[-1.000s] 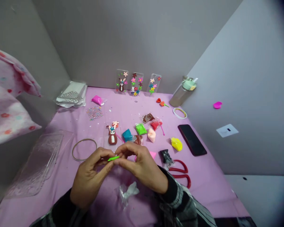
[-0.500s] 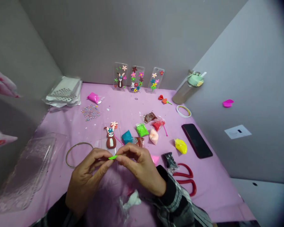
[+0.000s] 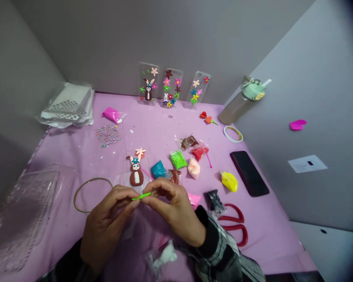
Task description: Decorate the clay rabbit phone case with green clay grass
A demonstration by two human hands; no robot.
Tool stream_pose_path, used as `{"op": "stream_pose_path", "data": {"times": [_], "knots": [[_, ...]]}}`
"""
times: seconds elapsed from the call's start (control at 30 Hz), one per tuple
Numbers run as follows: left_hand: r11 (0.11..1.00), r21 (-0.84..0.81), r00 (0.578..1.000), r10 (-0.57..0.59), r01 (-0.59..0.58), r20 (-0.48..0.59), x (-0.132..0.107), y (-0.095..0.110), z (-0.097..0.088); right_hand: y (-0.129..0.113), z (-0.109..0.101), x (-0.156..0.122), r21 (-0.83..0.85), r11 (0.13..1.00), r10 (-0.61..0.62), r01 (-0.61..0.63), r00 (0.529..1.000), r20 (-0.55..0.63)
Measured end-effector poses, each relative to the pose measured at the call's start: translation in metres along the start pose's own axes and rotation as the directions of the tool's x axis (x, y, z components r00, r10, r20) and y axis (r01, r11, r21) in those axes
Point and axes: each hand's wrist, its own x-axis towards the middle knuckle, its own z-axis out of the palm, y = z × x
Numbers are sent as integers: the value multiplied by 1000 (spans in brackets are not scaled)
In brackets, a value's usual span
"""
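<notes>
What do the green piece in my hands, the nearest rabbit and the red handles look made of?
Green piece: probably modelling clay, seemingly matte; it looks thin and opaque.
Rabbit: likely similar clay, smooth, with rounded, layered parts.
Red handles: probably hard plastic, smooth and evenly coloured; coated metal is possible.

a pink table top point(image 3: 161, 135), with a brown bunny case point(image 3: 137, 178) near the middle. close by, a blue lump point(image 3: 158, 169) and a green lump point(image 3: 178, 159). on the right, a yellow lump point(image 3: 229, 181), red scissor handles point(image 3: 236, 226) and a black phone point(image 3: 249, 173). on the left, a thin hoop point(image 3: 74, 196) and shiny gems point(image 3: 107, 135). far back, a bottle point(image 3: 234, 104).
</notes>
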Motion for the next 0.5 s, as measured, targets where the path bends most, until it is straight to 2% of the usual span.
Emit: {"op": "stream_pose_path", "data": {"times": [0.2, 0.4, 0.5], "knots": [[999, 25, 1000, -20, 20, -21, 2, -1, -3, 3, 0, 2, -145, 983, -106, 109, 994, 30], [997, 6, 996, -73, 74, -55, 1, -4, -3, 2, 2, 2, -135, 988, -74, 74, 997, 5], [996, 82, 999, 31, -28, -39, 1, -4, -3, 3, 3, 2, -128, 990, -56, 57, 998, 6]]}}
